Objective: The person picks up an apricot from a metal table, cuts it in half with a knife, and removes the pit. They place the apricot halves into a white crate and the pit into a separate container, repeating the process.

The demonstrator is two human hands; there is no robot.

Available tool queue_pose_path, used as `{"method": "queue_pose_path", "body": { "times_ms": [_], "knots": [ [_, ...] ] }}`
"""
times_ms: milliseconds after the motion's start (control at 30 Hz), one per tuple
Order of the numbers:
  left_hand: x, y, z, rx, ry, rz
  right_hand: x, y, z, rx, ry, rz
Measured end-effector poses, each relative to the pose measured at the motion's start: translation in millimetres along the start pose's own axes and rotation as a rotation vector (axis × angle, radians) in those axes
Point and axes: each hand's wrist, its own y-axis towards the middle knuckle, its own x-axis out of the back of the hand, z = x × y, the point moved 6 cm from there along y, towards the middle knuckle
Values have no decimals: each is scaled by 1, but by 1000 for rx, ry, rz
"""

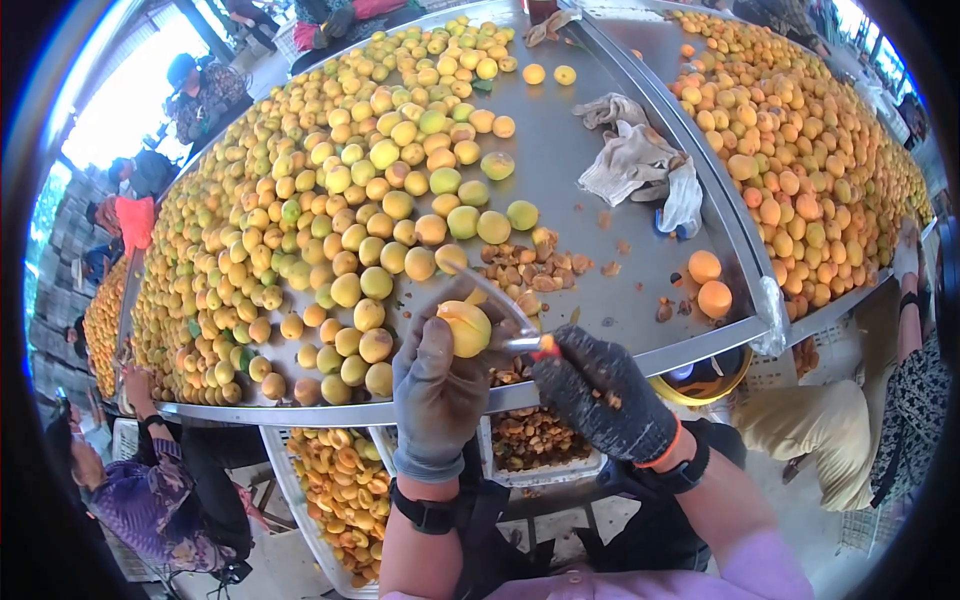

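My left hand (436, 388), in a grey stained glove, holds a yellow apricot (466, 328) with a split down its side. In my right hand (605, 395), under a dark knit glove, is a hand tool (524, 343) with a red-orange handle end and a metal shaft. A thin curved metal part runs from the shaft past the fruit; blur hides its exact shape. The tool's end is close beside the apricot, and I cannot tell whether they touch. Bits of orange pulp stick to the right glove. Just beyond both hands lies a heap of brown apricot pits (535, 268).
Whole apricots (330, 210) cover the metal table's left side; another pile (800, 190) lies past a raised divider (700, 150). Cloth gloves (640, 160) rest near it. Below the table edge are crates of halved apricots (345, 490) and pits (535, 440), plus a yellow bucket (705, 385). Co-workers sit on both sides.
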Motion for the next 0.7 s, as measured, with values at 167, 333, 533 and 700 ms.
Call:
{"method": "queue_pose_path", "body": {
  "times_ms": [167,333,533,700],
  "knots": [
    [-4,0,-4,-27,75,30,-3,-9,6,118,-85,-76],
    [-5,0,-3,5,164,69,-4,-9,15,217,-248,-111],
    [2,1,-9,-28,259,-92,-9,-11,23,232,-415,-62],
    [-1,-3,-8,-14,262,-71,-11,-17,25,252,-486,-127]
  ]
}}
